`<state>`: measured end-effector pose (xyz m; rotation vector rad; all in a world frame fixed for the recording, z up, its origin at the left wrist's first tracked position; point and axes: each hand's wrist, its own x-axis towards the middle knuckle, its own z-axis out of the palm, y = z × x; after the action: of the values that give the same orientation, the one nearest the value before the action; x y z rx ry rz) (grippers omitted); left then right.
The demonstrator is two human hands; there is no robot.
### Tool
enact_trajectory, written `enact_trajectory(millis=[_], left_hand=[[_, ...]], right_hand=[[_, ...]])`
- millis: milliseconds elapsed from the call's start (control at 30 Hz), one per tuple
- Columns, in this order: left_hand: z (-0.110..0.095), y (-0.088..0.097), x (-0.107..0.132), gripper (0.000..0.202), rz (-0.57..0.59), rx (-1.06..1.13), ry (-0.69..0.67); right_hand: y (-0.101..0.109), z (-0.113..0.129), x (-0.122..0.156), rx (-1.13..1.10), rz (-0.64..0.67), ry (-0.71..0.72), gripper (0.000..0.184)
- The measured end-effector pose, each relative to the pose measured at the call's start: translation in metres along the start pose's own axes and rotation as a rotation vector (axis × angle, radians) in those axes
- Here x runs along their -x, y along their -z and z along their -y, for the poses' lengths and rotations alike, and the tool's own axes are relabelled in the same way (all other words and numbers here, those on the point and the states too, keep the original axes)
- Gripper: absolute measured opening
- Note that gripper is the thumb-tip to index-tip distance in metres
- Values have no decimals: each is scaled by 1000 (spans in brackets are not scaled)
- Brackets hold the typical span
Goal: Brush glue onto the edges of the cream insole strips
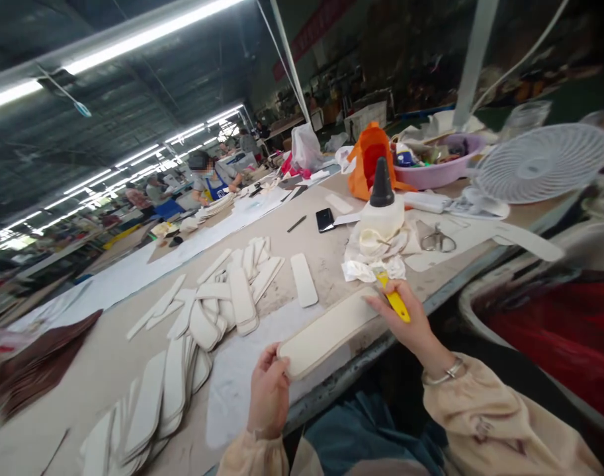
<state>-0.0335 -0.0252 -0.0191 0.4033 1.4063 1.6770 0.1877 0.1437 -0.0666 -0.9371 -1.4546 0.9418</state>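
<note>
Brushing step: left hand pinches near end of cream strip at table edge; right hand clamped on yellow-handled brush at far end. Next, prob., w/ even strokes lengthwise.

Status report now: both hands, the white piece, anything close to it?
Left hand pinching white strip near end. Right hand gripping yellow-handled brush at far end. Glue bottle just beyond.

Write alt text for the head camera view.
At a workbench, the person's left hand steadies a long cream strip while the right hand holds a yellow-handled brush at its far end. More cream strips lie spread to the left, a glue bottle behind.
</note>
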Motion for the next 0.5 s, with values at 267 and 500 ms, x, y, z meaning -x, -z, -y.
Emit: enact_trajectory(millis=[267,500], left_hand=[[1,15,1,32,58,-147,158],[15,51,-26,43,-28,-608,104]], right_hand=[[-15,-7,6,-2,26,-19,33],[-34,-20,11,369,126,62,19]])
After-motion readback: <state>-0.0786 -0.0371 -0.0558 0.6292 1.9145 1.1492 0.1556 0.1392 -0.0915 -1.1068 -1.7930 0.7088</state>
